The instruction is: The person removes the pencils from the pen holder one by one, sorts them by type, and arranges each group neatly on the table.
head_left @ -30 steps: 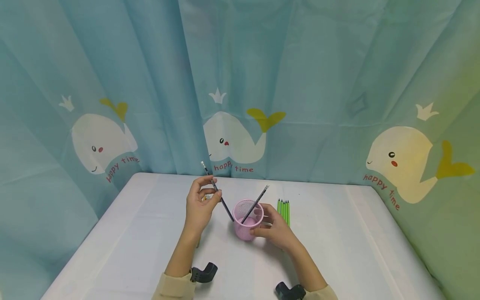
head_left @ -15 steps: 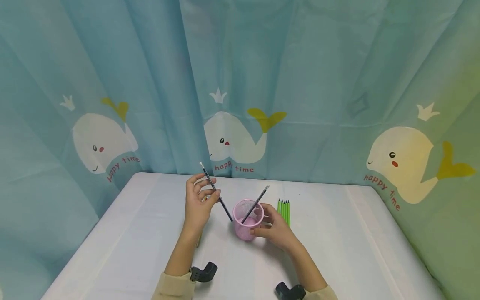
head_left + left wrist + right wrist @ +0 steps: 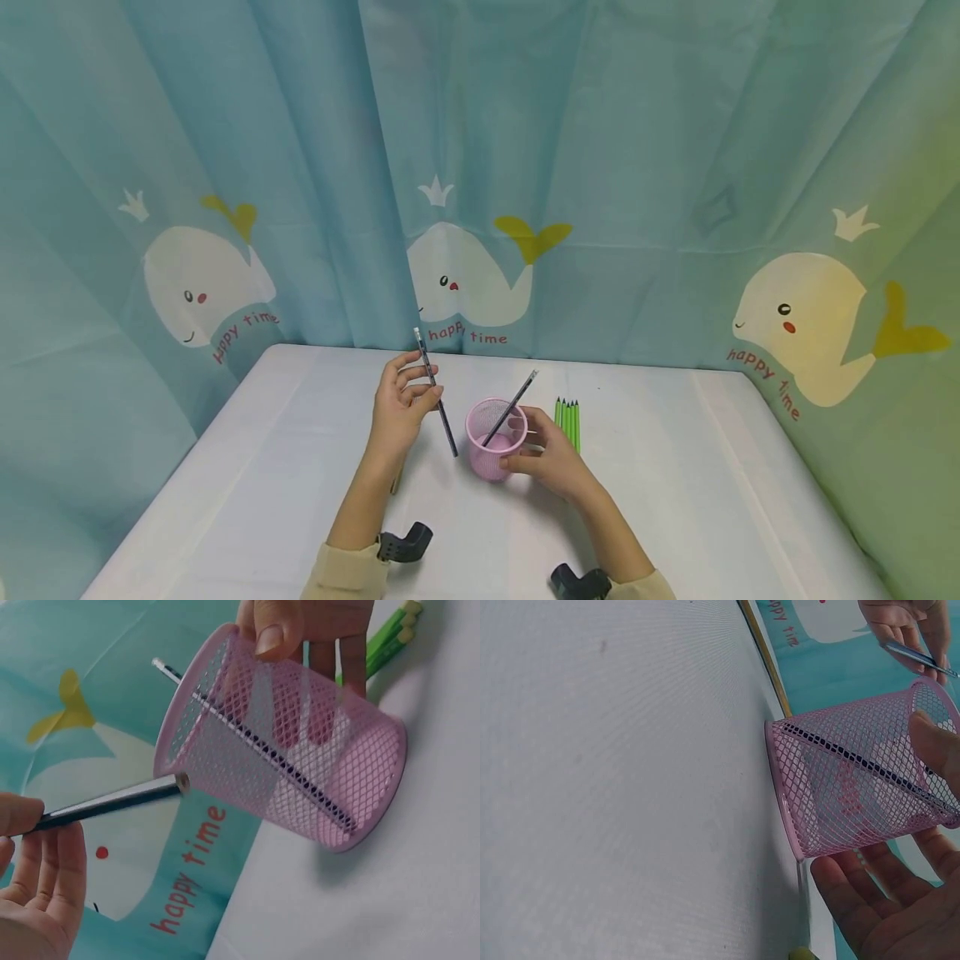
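My left hand point(image 3: 397, 412) pinches a dark pencil point(image 3: 442, 417) between thumb and fingertips, its white end up. The pencil slants to the left of a pink mesh pencil cup point(image 3: 489, 467), lower end outside the rim; the left wrist view shows that end point(image 3: 182, 783) beside the cup's mouth. My right hand point(image 3: 555, 458) holds the cup from its right side, thumb in front and fingers behind. The cup stands upright on the table. Inside leans a second dark patterned pencil point(image 3: 512, 407), its upper end above the rim; the mesh shows it reaching the bottom point(image 3: 349, 825).
Several green pencils point(image 3: 568, 421) lie side by side just beyond my right hand, points away from me. A yellowish stick point(image 3: 396, 482) lies partly hidden by my left forearm; it may be a pencil. White table point(image 3: 675, 483) all round, curtain point(image 3: 637, 167) behind.
The pencil in my left hand has swung more upright, its lower end moving left and down from the cup rim. My right hand and the cup stay in place.
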Available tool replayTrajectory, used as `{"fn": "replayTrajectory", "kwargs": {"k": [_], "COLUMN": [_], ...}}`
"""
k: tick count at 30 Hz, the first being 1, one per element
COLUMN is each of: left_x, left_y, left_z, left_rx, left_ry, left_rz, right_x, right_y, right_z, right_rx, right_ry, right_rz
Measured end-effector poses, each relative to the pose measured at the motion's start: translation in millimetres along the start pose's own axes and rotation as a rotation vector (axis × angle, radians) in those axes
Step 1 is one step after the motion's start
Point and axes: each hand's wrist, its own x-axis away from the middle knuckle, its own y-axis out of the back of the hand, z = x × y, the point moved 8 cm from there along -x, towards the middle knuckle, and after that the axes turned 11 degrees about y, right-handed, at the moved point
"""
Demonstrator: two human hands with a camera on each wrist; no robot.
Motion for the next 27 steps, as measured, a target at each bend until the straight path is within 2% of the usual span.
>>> {"fn": "replayTrajectory", "kwargs": {"k": [9,20,27], "left_x": [-3.8,-6.8,-8.9], "left_y": [16.4,38.9,48.9], "left_z": [0.9,5.3,7.2], "left_rx": [-0.106,-0.152,-0.163], "left_ry": [0.038,0.120,0.134], "left_rz": [-0.008,-0.022,-0.035], "right_x": [-0.1,-0.6,-0.4], "right_y": [-0.6,-0.6,-0.2], "right_z": [0.5,0.1,0.5], "right_rx": [-0.003,-0.005,0.000], "right_ry": [0.000,0.009,0.005], "right_rz": [0.003,0.007,0.007]}}
